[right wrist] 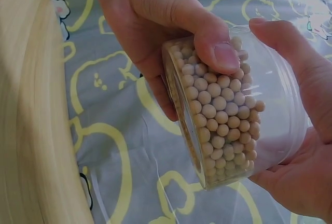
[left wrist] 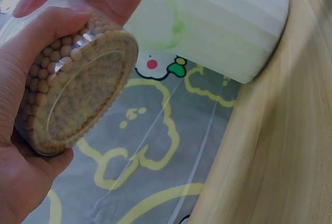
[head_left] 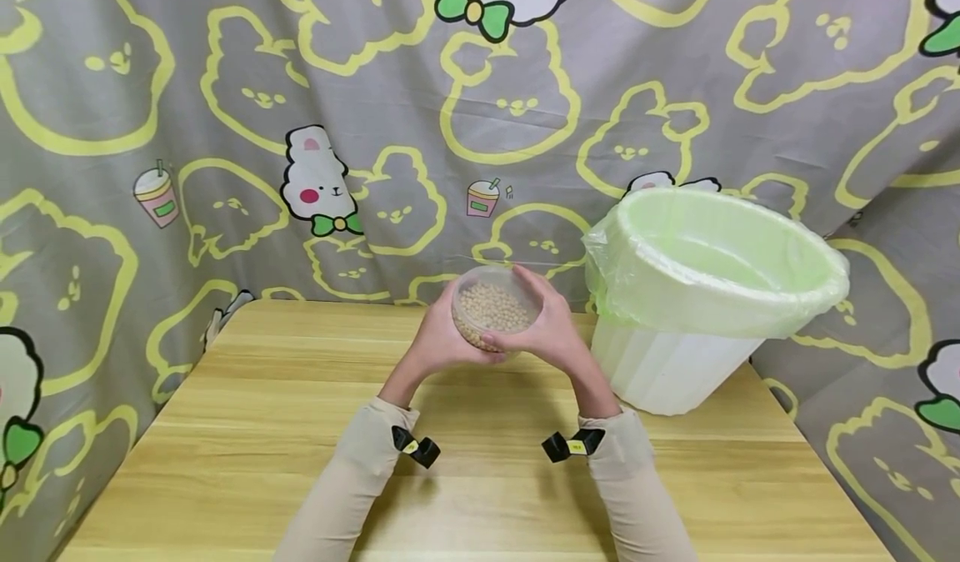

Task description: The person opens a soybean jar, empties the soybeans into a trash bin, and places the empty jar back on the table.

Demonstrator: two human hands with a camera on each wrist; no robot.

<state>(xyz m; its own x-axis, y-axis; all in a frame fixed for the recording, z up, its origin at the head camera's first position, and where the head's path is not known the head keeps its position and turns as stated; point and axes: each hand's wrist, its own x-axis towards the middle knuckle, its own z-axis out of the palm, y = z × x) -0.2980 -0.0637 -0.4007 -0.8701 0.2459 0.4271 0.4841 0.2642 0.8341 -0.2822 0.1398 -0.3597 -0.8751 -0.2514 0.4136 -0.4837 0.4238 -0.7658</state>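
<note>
Both hands are gripping the jar (head_left: pixel 495 308) of beans above the desk (head_left: pixel 480 479). Left hand (head_left: pixel 438 341) is wrapping the base end, right hand (head_left: pixel 551 328) the lid end. Jar is lying tilted, its axis running roughly left-right between the hands. Bin (head_left: pixel 705 295) is standing just right, nearer the right hand.

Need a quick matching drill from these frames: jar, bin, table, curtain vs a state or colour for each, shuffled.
1. jar
2. bin
3. table
4. curtain

a. lined with a pale green bag
b. grey with yellow outlines
c. gripped by both hands, part full of beans
d. light wood

Pairs: 1-c, 2-a, 3-d, 4-b. The left hand and right hand both grip the jar.
</note>
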